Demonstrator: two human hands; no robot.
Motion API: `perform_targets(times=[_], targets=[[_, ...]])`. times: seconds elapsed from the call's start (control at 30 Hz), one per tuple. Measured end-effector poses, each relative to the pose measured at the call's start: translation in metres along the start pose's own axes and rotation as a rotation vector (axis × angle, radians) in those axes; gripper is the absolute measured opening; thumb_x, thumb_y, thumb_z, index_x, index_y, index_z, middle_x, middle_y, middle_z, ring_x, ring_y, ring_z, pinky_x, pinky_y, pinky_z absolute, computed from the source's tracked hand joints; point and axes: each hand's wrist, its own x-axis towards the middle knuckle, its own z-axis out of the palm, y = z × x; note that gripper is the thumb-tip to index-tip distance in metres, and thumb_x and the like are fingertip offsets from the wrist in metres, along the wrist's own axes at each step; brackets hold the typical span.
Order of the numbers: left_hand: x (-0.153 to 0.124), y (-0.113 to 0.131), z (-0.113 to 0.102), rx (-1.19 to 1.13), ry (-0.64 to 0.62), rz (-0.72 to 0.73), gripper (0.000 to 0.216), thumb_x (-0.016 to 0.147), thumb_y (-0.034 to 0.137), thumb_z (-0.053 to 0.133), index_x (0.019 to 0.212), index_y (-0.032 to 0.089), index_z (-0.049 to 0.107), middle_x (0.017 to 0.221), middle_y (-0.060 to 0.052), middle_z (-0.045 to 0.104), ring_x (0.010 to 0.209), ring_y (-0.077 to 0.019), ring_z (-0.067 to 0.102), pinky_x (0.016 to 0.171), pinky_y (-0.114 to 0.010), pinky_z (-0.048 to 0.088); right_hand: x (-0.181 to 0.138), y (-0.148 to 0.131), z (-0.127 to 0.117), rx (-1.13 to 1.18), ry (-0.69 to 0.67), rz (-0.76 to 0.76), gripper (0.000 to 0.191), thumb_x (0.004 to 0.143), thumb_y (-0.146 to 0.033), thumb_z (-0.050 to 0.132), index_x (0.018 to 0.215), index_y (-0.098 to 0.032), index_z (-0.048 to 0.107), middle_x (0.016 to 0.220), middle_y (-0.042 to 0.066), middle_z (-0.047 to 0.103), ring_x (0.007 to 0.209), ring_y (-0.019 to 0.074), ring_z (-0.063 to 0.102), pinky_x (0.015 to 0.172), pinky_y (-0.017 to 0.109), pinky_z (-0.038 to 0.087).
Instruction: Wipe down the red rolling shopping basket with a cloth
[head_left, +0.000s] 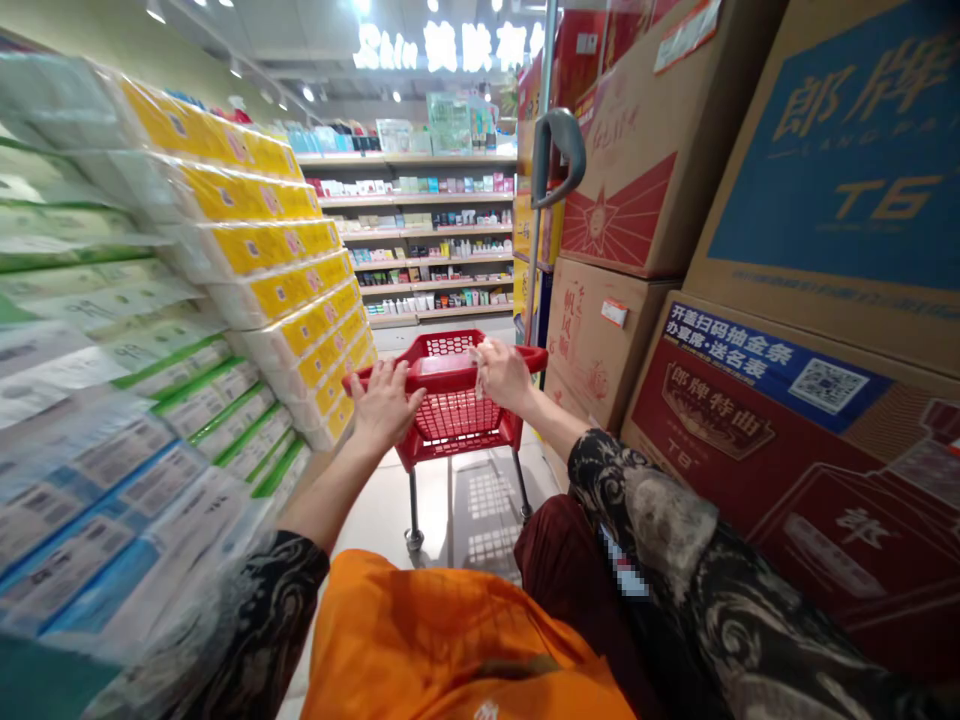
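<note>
A red plastic shopping cart (pixel 457 415) with a mesh basket stands in front of me on metal legs. My left hand (pixel 384 405) lies over the left part of its rim, fingers stretched out and thumb apart. On the right, my right hand (pixel 506 378) is closed at the near rim, with a crumpled white cloth (pixel 480 372) showing between its fingers. Whether those fingers also grip the rim is hidden. A pale pink panel (pixel 442 364) sits on the rim between my hands.
Yellow-banded tissue packs (pixel 259 235) and green packs (pixel 225 390) are stacked closely on the left. Large cartons (pixel 787 440) rise on the right, beside a metal pole with a grey handle (pixel 559 160). Shelves of cosmetics (pixel 427 230) stand ahead across the pale floor (pixel 469 510).
</note>
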Motion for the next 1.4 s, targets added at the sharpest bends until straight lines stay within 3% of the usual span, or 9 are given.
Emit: perform_targets(times=[0.1,0.2,0.43,0.53,0.63,0.87,0.97,1.13,1.4], targets=[[0.0,0.018,0.003,0.007,0.004,0.076,0.057,0.088,0.044,0.03,0.137,0.016,0.035,0.146,-0.011,0.031,0.136,-0.026,0.023,0.109,-0.054,0.015,-0.008,-0.021,0.008,0.008,0.093,-0.15,0.042,0.081,-0.032,0.055,0.119,-0.014,0.056,0.136,0.015,0.044,0.121,0.0279,0.041,0.102,0.042,0.03],[-0.003,0.027,0.006,0.005,-0.015,0.103,0.056,0.088,0.043,0.031,0.137,0.018,0.034,0.146,-0.009,0.031,0.136,-0.0255,0.024,0.109,-0.053,0.018,-0.012,-0.005,0.006,0.025,0.049,-0.192,0.041,0.083,-0.032,0.052,0.122,-0.018,0.055,0.134,0.012,0.047,0.119,0.0258,0.044,0.1,0.042,0.033],[-0.007,0.026,0.009,-0.031,0.005,0.113,0.057,0.088,0.042,0.032,0.138,0.017,0.032,0.147,-0.007,0.03,0.136,-0.0246,0.024,0.109,-0.057,0.016,-0.008,0.09,-0.004,0.089,0.142,0.124,0.036,0.084,-0.023,0.042,0.112,-0.016,0.063,0.123,0.011,0.057,0.114,0.0233,0.051,0.099,0.037,0.04],[-0.007,0.027,0.011,-0.043,0.011,0.121,0.057,0.087,0.042,0.033,0.138,0.017,0.033,0.146,-0.008,0.031,0.136,-0.0244,0.024,0.109,-0.056,0.016,-0.008,0.102,-0.001,0.172,0.198,0.194,0.036,0.084,-0.022,0.038,0.106,-0.019,0.066,0.115,0.009,0.061,0.106,0.0212,0.056,0.095,0.036,0.044],[-0.006,0.028,0.012,-0.05,0.014,0.115,0.058,0.087,0.043,0.034,0.138,0.016,0.033,0.146,-0.008,0.031,0.136,-0.0249,0.024,0.109,-0.054,0.017,-0.013,0.075,0.009,0.173,0.192,0.056,0.034,0.085,-0.022,0.04,0.108,-0.019,0.065,0.12,0.009,0.059,0.111,0.022,0.053,0.098,0.038,0.042],[-0.006,0.019,0.007,-0.048,0.003,0.119,0.06,0.086,0.04,0.035,0.138,0.011,0.031,0.146,-0.011,0.029,0.136,-0.0246,0.024,0.11,-0.054,0.016,-0.01,-0.03,0.032,0.077,0.162,-0.298,0.033,0.087,-0.02,0.047,0.116,-0.017,0.06,0.132,0.013,0.05,0.124,0.0239,0.041,0.105,0.043,0.033],[-0.007,0.006,0.007,-0.037,0.013,0.031,0.06,0.085,0.038,0.036,0.139,0.011,0.031,0.146,-0.012,0.029,0.136,-0.0255,0.024,0.109,-0.056,0.014,-0.007,-0.023,0.027,0.027,0.127,-0.315,0.033,0.086,-0.02,0.049,0.117,-0.017,0.059,0.132,0.013,0.05,0.123,0.0246,0.042,0.105,0.043,0.032],[-0.012,-0.006,0.013,-0.026,0.013,0.024,0.062,0.083,0.036,0.039,0.138,0.01,0.032,0.146,-0.013,0.028,0.137,-0.0267,0.021,0.109,-0.056,0.013,-0.01,0.009,0.014,-0.07,0.149,-0.075,0.035,0.088,-0.021,0.043,0.118,-0.01,0.058,0.13,0.018,0.05,0.122,0.0274,0.042,0.104,0.045,0.031],[-0.017,-0.01,0.007,0.004,0.004,0.073,0.059,0.083,0.035,0.04,0.138,0.014,0.034,0.145,-0.012,0.031,0.136,-0.0258,0.024,0.109,-0.056,0.013,-0.002,-0.074,0.04,-0.073,0.055,-0.297,0.043,0.085,-0.014,0.043,0.127,-0.013,0.049,0.141,0.015,0.039,0.129,0.0277,0.032,0.105,0.046,0.026]])
